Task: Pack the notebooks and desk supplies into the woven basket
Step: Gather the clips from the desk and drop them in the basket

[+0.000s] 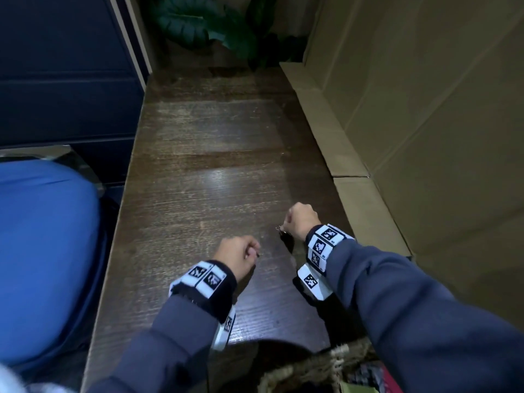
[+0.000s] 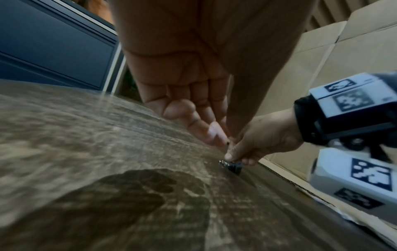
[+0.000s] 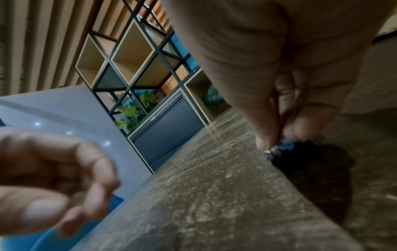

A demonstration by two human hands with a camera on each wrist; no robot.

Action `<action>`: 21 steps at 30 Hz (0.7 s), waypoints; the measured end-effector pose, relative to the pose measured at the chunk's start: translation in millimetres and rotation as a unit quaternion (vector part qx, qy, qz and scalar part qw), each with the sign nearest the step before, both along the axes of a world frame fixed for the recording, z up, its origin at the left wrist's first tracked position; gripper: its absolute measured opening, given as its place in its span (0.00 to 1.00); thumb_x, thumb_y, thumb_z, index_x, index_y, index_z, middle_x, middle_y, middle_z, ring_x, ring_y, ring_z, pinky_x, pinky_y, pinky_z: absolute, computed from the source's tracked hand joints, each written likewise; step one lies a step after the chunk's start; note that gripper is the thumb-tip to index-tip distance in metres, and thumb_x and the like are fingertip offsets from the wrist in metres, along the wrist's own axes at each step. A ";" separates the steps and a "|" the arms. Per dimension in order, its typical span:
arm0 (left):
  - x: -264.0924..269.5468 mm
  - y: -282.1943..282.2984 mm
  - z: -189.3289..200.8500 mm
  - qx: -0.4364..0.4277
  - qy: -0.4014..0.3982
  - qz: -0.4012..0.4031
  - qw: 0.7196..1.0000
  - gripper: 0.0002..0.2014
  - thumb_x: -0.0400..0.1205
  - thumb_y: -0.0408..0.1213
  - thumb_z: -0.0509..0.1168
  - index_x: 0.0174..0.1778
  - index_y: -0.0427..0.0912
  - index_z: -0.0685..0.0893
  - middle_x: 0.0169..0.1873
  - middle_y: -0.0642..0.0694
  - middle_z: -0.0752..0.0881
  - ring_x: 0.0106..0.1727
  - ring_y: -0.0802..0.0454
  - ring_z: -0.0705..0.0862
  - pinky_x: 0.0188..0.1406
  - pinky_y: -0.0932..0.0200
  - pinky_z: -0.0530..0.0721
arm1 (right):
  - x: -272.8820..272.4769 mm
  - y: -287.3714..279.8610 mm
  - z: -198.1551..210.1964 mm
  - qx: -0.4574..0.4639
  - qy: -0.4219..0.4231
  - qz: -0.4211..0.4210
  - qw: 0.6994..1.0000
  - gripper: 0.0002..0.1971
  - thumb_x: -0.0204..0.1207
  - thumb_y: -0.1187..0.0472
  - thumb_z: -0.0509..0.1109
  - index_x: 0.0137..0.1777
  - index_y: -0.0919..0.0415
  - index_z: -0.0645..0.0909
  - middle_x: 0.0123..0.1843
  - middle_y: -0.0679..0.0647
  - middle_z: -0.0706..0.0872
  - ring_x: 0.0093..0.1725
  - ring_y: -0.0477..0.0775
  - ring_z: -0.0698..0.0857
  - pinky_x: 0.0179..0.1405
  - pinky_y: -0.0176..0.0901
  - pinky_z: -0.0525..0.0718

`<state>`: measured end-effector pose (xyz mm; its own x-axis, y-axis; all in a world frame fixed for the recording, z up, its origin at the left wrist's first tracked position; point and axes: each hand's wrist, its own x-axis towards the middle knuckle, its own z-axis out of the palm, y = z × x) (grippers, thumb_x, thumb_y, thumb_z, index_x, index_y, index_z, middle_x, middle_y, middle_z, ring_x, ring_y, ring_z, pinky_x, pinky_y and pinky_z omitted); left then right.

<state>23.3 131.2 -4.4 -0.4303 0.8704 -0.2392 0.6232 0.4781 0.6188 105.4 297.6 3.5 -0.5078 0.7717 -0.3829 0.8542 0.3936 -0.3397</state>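
The binder clips [image 2: 231,165] sit in a small dark clump on the wooden table [image 1: 204,154], silver wire loops showing at one end and a bit of blue among the black in my right wrist view. My right hand [image 1: 300,219] is bunched over them, thumb and fingertips [image 2: 231,155] pinching the top of the clump while it rests on the wood. I judge I am gathering the last small supplies, so I want every clip inside the pinch before I lift; a loose one will likely drop. It is best to squeeze from both sides, low on the bodies rather than on the slippery wire loops, and rise straight up.

My left hand [image 1: 237,255] is just beside it, apart from the clips, fingers curled in with thumb against forefinger. Something tiny and dark may be nipped there, but I cannot tell what, or whether it is anything at all.

The woven basket [image 1: 317,367] is near my body at the bottom edge, under my right sleeve [image 1: 411,304], already holding things. Cardboard [image 1: 425,109] lines the table's right side.
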 end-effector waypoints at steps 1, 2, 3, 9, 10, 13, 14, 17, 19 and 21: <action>-1.1 11.0 -1.6 0.004 0.004 0.000 1.000 0.11 0.79 0.31 0.61 0.52 0.43 0.87 0.44 0.46 0.92 0.45 0.49 0.89 0.53 0.64 0.83 | 7.0 -3.6 11.1 0.006 0.014 0.004 1.000 0.08 0.71 0.60 0.73 0.47 0.63 0.88 0.55 0.64 0.89 0.57 0.64 0.86 0.55 0.45 0.83; -1.5 21.8 -4.6 0.006 0.008 0.000 1.000 0.11 0.79 0.31 0.61 0.53 0.43 0.87 0.44 0.45 0.92 0.46 0.48 0.89 0.54 0.63 0.83 | 15.8 -7.5 23.9 0.020 0.026 0.015 0.999 0.06 0.72 0.61 0.72 0.45 0.61 0.88 0.52 0.63 0.90 0.55 0.62 0.86 0.54 0.44 0.82; -0.7 32.4 -7.9 0.007 0.013 -0.002 1.000 0.11 0.79 0.31 0.62 0.53 0.42 0.86 0.45 0.45 0.91 0.48 0.47 0.88 0.54 0.62 0.82 | 26.7 -12.0 37.3 0.038 0.036 0.025 0.998 0.06 0.72 0.61 0.71 0.42 0.60 0.88 0.49 0.62 0.90 0.54 0.62 0.87 0.52 0.44 0.83; 17.4 88.5 -33.0 0.008 0.045 -0.038 0.998 0.17 0.76 0.37 0.70 0.61 0.44 0.83 0.58 0.41 0.82 0.61 0.42 0.82 0.64 0.57 0.78 | 131.9 -69.8 104.0 0.047 0.152 0.053 0.986 0.06 0.69 0.61 0.72 0.32 0.57 0.84 0.25 0.45 0.83 0.29 0.41 0.81 0.33 0.33 0.76; 20.7 94.4 -37.5 0.004 0.054 -0.049 0.997 0.18 0.76 0.38 0.70 0.62 0.43 0.82 0.59 0.40 0.81 0.62 0.41 0.82 0.64 0.57 0.78 | 152.2 -84.4 108.5 0.031 0.168 0.046 0.984 0.06 0.69 0.60 0.73 0.32 0.56 0.84 0.23 0.44 0.82 0.26 0.40 0.79 0.30 0.29 0.73; 29.4 105.1 -47.5 -0.028 0.084 -0.095 0.992 0.19 0.76 0.41 0.71 0.63 0.41 0.84 0.62 0.36 0.81 0.63 0.38 0.81 0.64 0.54 0.77 | 203.0 -123.9 103.6 -0.049 0.187 0.027 0.981 0.06 0.71 0.59 0.75 0.35 0.56 0.82 0.25 0.45 0.81 0.26 0.37 0.76 0.30 0.33 0.73; 32.3 106.1 -49.3 -0.044 0.095 -0.106 0.989 0.19 0.76 0.39 0.71 0.63 0.40 0.84 0.63 0.35 0.82 0.65 0.37 0.81 0.66 0.52 0.77 | 216.3 -135.8 98.0 -0.075 0.184 0.020 0.980 0.07 0.71 0.59 0.75 0.35 0.57 0.81 0.25 0.45 0.80 0.27 0.37 0.75 0.30 0.35 0.73; 32.1 107.5 -46.3 -0.065 0.109 -0.112 0.986 0.15 0.78 0.33 0.69 0.61 0.39 0.87 0.61 0.35 0.86 0.64 0.38 0.84 0.66 0.52 0.79 | 242.2 -167.6 82.0 -0.090 0.179 0.025 0.979 0.09 0.71 0.56 0.73 0.33 0.56 0.78 0.26 0.45 0.76 0.27 0.37 0.71 0.29 0.33 0.70; 29.6 105.5 -41.8 -0.064 0.123 -0.117 0.983 0.13 0.78 0.32 0.68 0.59 0.39 0.88 0.59 0.36 0.88 0.62 0.39 0.86 0.65 0.53 0.80 | 251.0 -184.2 76.6 -0.089 0.166 0.047 0.981 0.05 0.67 0.56 0.72 0.35 0.55 0.82 0.27 0.42 0.80 0.27 0.33 0.74 0.30 0.27 0.71; 27.4 99.3 -37.7 -0.071 0.141 -0.133 0.978 0.12 0.78 0.32 0.67 0.57 0.38 0.88 0.58 0.36 0.89 0.61 0.38 0.86 0.65 0.51 0.81 | 256.6 -197.5 69.8 -0.101 0.148 0.064 0.982 0.03 0.68 0.57 0.73 0.37 0.55 0.83 0.28 0.42 0.81 0.27 0.29 0.75 0.28 0.22 0.70</action>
